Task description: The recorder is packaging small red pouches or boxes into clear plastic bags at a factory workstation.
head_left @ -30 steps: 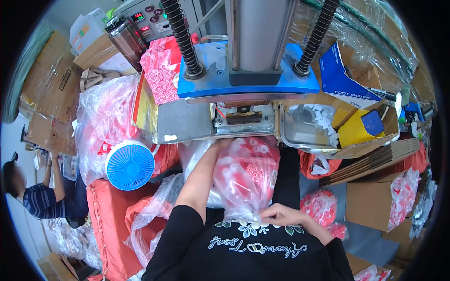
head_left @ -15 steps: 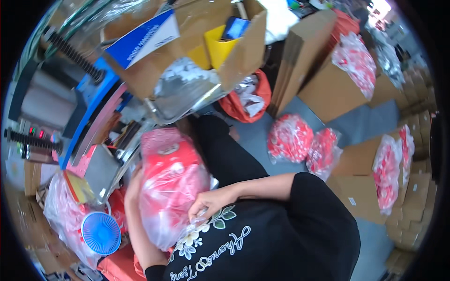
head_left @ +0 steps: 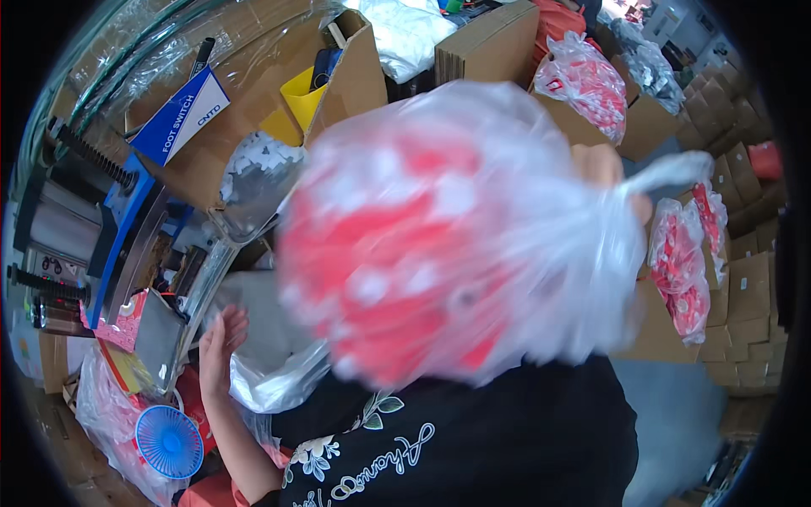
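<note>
Bag (head_left: 448, 253) lies left of right hand (head_left: 600, 165), which grips its neck (head_left: 629, 188); long axis runs down-left from neck. Left hand (head_left: 223, 334) apart, beyond bulk, empty, unclenched.

Lettering on box (head_left: 180, 116), shirt (head_left: 507, 439), perhaps marker (head_left: 203, 57)
</note>
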### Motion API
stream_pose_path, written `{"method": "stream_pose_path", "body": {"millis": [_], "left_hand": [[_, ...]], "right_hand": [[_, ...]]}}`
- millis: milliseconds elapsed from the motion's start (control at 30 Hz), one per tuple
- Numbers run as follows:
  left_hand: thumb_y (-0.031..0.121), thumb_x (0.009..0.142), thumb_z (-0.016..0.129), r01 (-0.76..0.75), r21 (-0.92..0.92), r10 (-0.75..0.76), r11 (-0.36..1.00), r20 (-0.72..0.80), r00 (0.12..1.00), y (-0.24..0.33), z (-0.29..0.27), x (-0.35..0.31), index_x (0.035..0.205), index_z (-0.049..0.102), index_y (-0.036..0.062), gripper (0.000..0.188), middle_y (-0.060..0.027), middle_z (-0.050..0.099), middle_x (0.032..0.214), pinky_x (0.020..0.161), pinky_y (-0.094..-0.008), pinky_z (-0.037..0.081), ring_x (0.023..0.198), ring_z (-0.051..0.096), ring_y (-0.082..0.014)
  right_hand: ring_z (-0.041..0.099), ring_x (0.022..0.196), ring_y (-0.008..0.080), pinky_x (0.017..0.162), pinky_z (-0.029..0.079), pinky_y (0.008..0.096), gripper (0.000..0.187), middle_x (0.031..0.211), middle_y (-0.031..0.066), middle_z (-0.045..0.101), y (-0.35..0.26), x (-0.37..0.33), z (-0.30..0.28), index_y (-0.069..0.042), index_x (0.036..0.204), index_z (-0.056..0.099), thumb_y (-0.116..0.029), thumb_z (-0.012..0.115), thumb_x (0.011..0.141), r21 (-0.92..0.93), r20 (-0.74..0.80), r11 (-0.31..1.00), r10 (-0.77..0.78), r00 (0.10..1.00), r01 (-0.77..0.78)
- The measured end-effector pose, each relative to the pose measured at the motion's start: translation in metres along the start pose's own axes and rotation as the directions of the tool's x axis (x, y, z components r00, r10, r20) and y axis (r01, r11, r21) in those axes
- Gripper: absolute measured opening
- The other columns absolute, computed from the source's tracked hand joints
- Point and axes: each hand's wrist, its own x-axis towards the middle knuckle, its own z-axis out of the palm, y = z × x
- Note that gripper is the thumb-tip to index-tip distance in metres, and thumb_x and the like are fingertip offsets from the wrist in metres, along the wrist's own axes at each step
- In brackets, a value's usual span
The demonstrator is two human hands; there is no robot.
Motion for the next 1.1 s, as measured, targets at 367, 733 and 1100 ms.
{"method": "stream_pose_path", "body": {"millis": [367, 733, 1100], "left_hand": [[0.029, 0.101, 0.056, 0.106, 0.339, 0.08, 0.935, -0.491, 0.868, -0.22, -0.12, -0.074, 0.128, 0.057, -0.0063, 0.044, -0.0127, 0.063, 0.122, 0.095, -0.0325, 0.045, 0.111, 0.057, -0.0203], [0.049, 0.096, 0.057, 0.324, -0.289, -0.432, 0.901, -0.513, 0.741, -0.238, -0.106, -0.112, 0.131, 0.055, 0.0009, 0.06, -0.0084, 0.065, 0.112, 0.082, -0.0349, 0.049, 0.096, 0.062, -0.0197], [0.029, 0.083, 0.072, 0.578, 0.532, 0.371, 0.618, -0.846, 0.382, -0.242, -0.075, -0.14, 0.127, 0.06, 0.0008, 0.054, -0.0278, 0.055, 0.129, 0.104, -0.0472, 0.042, 0.116, 0.054, -0.046]], "right_hand": [[0.066, 0.094, 0.0317, 0.086, 0.051, 0.0392, 0.036, 0.1, 0.0157, 0.07, 0.014, -0.08, -0.078, 0.0, 0.107, 0.068, -0.03, 0.07, 0.086, -0.66, -0.697, -0.538, 0.178, 0.695, -0.525], [0.06, 0.11, 0.0306, 0.09, 0.048, 0.0467, 0.035, 0.112, 0.0107, 0.066, 0.321, -0.02, 0.054, -0.011, 0.113, 0.067, -0.033, 0.068, 0.087, -0.859, 0.07, 0.442, 0.601, 0.796, -0.259], [0.056, 0.12, 0.0366, 0.099, 0.045, 0.0427, 0.051, 0.13, 0.0173, 0.06, 0.404, -0.052, 0.107, -0.009, 0.134, 0.055, -0.042, 0.058, 0.095, -0.746, 0.371, 0.56, 0.799, 0.474, -0.361]]}}
